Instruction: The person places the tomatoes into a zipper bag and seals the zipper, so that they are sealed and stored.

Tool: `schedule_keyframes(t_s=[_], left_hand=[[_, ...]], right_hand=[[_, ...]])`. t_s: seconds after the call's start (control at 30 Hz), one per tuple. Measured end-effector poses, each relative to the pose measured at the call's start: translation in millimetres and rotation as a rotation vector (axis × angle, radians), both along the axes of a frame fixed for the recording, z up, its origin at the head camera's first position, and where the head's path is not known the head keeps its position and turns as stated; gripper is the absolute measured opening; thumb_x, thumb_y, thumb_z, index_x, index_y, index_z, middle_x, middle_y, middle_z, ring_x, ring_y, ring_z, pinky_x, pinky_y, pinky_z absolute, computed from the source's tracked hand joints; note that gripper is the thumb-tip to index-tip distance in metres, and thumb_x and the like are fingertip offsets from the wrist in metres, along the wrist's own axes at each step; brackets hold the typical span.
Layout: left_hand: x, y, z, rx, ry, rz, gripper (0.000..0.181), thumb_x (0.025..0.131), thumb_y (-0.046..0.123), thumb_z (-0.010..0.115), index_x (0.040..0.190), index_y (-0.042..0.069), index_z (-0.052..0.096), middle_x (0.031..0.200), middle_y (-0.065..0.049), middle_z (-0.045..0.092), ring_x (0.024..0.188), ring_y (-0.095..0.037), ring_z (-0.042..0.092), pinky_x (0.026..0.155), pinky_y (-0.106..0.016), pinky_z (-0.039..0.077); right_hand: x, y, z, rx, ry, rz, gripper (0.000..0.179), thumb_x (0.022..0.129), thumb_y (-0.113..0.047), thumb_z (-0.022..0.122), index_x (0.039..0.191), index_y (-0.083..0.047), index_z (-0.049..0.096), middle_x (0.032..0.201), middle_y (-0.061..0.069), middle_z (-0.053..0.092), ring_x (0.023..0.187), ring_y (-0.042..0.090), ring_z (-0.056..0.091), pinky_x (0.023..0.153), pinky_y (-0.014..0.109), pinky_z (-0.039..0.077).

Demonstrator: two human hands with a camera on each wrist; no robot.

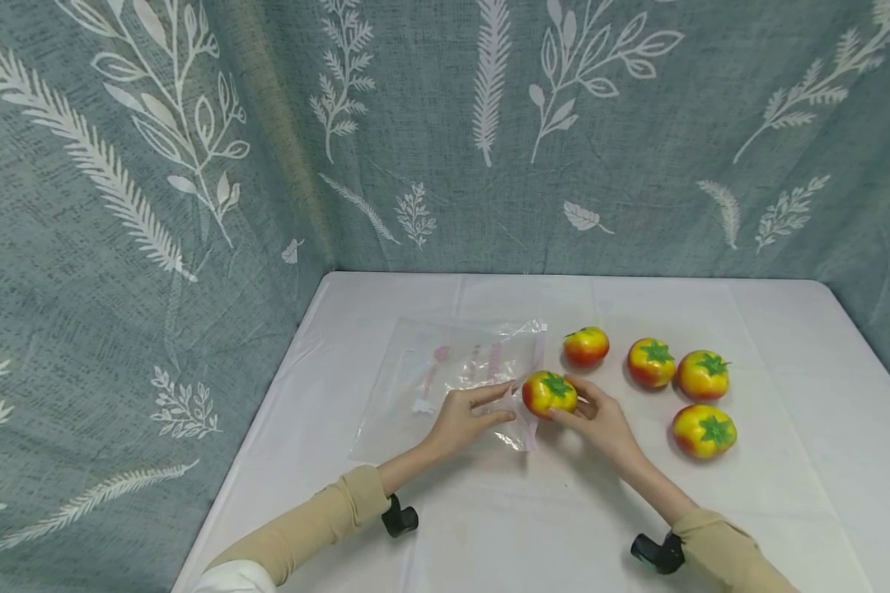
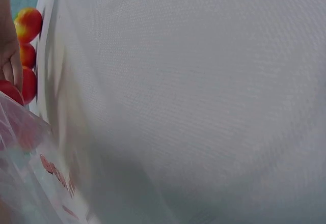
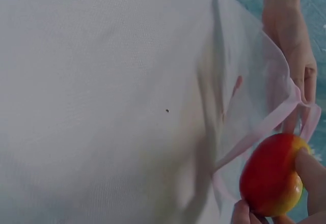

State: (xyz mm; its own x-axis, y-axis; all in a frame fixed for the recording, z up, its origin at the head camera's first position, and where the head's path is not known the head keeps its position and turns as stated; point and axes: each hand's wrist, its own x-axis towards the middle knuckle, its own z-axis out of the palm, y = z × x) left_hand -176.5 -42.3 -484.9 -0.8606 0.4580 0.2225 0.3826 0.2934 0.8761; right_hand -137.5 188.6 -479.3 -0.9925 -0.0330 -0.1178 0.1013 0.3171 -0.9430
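Note:
A clear zip-top plastic bag (image 1: 404, 383) with red print lies flat on the table, its pink-edged mouth facing right. My left hand (image 1: 463, 422) pinches the bag at that mouth, and in the right wrist view the pink rim (image 3: 262, 130) stands parted. In my right hand (image 1: 602, 422) is a red-and-yellow persimmon (image 1: 545, 394) with a green leafy top, gripped between thumb and fingers. The right wrist view has this fruit right at the bag's opening, its red side showing. Only part of the bag (image 2: 35, 168) appears in the left wrist view.
Several similar persimmons sit right of the bag: one behind (image 1: 587, 347), others farther right (image 1: 651, 363), (image 1: 703, 375), (image 1: 704, 431). A white cloth covers the table (image 1: 489, 527). Grey-green leaf-patterned curtains (image 1: 430, 123) hang behind and at the sides.

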Motion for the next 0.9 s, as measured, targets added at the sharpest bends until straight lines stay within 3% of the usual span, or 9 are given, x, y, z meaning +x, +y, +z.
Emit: schedule_keyframes(t_s=[0.37,0.6,0.9], left_hand=[[3.0,2.5,5.5,-0.010,-0.027,0.036,0.045,0.079,0.010,0.075,0.122,0.005,0.063,0.121,-0.012,0.064,0.117,-0.027,0.058,0.100,-0.039,0.045],[16.8,1.8,39.5,-0.021,0.009,0.015,0.041,0.081,0.005,0.072,0.120,-0.004,0.061,0.119,-0.019,0.063,0.114,-0.033,0.059,0.098,-0.039,0.047],[17.1,3.2,37.3,0.019,-0.020,0.000,0.045,0.079,0.006,0.073,0.122,0.000,0.061,0.121,-0.016,0.063,0.116,-0.030,0.058,0.100,-0.039,0.045]], right_hand=[[-7.3,-11.2,-10.0,0.017,0.002,0.021,0.065,0.085,-0.016,0.071,0.139,0.004,0.040,0.141,0.027,0.043,0.123,0.039,0.051,0.100,0.043,0.044],[-11.5,-18.9,-12.3,0.059,0.024,0.039,0.065,0.084,-0.016,0.072,0.138,0.004,0.041,0.140,0.027,0.045,0.119,0.039,0.054,0.098,0.044,0.046],[-11.8,-26.0,-12.5,0.066,0.044,0.041,0.064,0.085,-0.013,0.071,0.138,0.006,0.041,0.138,0.029,0.046,0.116,0.040,0.056,0.096,0.042,0.048]])
